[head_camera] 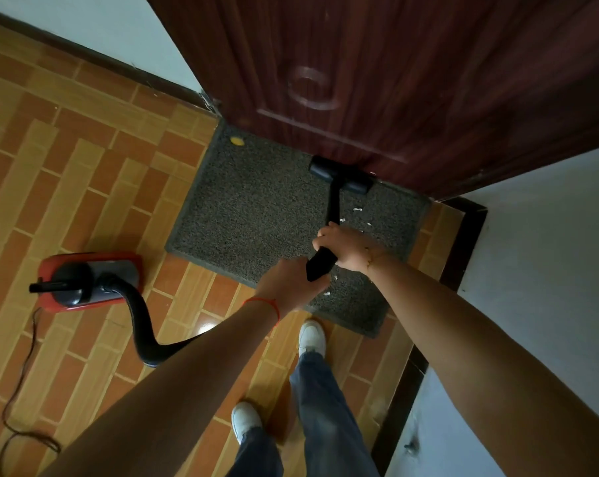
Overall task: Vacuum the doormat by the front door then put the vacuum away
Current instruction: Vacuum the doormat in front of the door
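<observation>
**Q:** Near the middle of the frame, what are you holding?

**A:** Your right hand (pixel 343 246) has its fingers clamped round the black wand (pixel 332 204), high on the shaft. Your left hand (pixel 287 284) is wrapped round the wand's lower end, just below and left of the right. Two hands likely give you both push and steering.

**Q:** Where is the mat?

**A:** A grey mat (pixel 256 208) lies at centre frame, its far edge against the dark wooden door (pixel 377 80) that fills the upper right. The nozzle (pixel 341 175) sits flat on the mat's far edge, touching or nearly touching the door, probably to reach debris along it.

**Q:** Is the mat clean?

**A:** Not yet, I judge. White scraps (pixel 356 210) lie right of the wand, more near your hands, and a yellow bit (pixel 237 142) sits at the mat's upper-left corner, well apart from the nozzle.

**Q:** And the machine?

**A:** A red vacuum (pixel 88 280) rests on the tiled floor (pixel 67 166) at left, off the mat, so it stays clear of your strokes. Its hose (pixel 143 325) curves toward your left arm; a cord (pixel 19 390) trails to the lower left. Your white shoes (pixel 312 335) stand just short of the mat.
</observation>
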Demonstrator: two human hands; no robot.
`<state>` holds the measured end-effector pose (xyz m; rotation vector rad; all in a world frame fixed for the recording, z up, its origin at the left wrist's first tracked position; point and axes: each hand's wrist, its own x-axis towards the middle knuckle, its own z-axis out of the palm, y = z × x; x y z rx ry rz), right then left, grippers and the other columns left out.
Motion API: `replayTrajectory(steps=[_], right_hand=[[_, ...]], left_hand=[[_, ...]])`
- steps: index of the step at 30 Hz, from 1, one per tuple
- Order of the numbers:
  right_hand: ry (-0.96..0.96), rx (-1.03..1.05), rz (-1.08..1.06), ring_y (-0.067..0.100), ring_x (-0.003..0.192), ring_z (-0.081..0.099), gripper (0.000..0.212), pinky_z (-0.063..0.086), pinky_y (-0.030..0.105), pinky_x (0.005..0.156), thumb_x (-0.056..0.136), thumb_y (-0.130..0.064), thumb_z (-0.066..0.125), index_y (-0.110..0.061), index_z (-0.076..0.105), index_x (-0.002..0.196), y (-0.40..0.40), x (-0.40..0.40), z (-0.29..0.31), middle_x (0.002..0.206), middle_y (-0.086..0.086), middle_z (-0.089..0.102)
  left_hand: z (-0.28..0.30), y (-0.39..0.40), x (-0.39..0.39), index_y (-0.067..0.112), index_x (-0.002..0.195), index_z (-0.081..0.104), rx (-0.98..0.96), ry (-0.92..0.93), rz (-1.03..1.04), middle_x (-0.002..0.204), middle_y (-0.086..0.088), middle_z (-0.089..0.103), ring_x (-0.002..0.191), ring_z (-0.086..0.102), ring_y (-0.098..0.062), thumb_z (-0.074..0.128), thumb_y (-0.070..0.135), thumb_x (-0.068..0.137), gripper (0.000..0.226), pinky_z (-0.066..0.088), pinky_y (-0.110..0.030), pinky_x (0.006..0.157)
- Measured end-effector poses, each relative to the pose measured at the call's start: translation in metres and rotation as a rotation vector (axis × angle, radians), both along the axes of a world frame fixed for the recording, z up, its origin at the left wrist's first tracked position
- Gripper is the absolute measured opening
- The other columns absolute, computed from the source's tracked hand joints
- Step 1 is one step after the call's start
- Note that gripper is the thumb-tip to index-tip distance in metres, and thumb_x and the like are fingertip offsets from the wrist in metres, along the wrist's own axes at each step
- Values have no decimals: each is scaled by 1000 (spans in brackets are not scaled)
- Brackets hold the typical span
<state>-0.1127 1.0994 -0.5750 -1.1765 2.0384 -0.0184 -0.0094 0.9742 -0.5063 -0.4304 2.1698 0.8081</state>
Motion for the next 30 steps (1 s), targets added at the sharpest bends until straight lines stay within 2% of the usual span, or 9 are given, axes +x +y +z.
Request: replayTrajectory(steps=[7,13,18,21,25,30], right_hand=[[-36,1,-23,29,105,59,12,52,45,86,89,-3,51,-10,57,96,-6,-7,6,105,10,59],[-18,-7,-57,28,110,56,13,52,42,84,92,-6,50,-10,57,101,-16,22,12,112,9,57],[-42,0,-60,29,109,58,12,53,45,83,91,-7,51,-10,57,101,-25,63,19,111,9,58],[-49,8,-62,28,110,57,14,52,44,85,91,-7,51,-10,57,103,-31,91,22,113,8,58],[-41,12,-59,27,113,55,14,51,43,88,91,-7,50,-10,57,104,-41,134,22,114,8,57],[-65,-4,-107,26,111,53,11,44,33,79,91,-9,52,-12,56,101,-54,189,17,113,8,55]], left_hand=[[-1,-7,-2,16,89,61,1,23,21,71,-4,68,62,68,-20,53,51,89,36,60,-41,65],[5,-18,22,14,87,60,-2,57,-20,68,-4,66,60,66,-20,53,51,90,38,59,-40,62],[8,-30,62,18,76,56,-3,52,-24,61,0,62,53,61,-17,52,50,89,35,50,-31,52],[14,-35,91,13,83,61,9,42,-25,64,-2,64,54,62,-18,51,48,90,37,53,-33,54],[17,-45,131,16,86,60,13,25,-15,64,1,61,54,60,-16,52,51,90,37,55,-37,62],[11,-62,183,15,88,58,4,11,-44,64,2,59,56,58,-16,49,54,90,41,46,-31,55]])
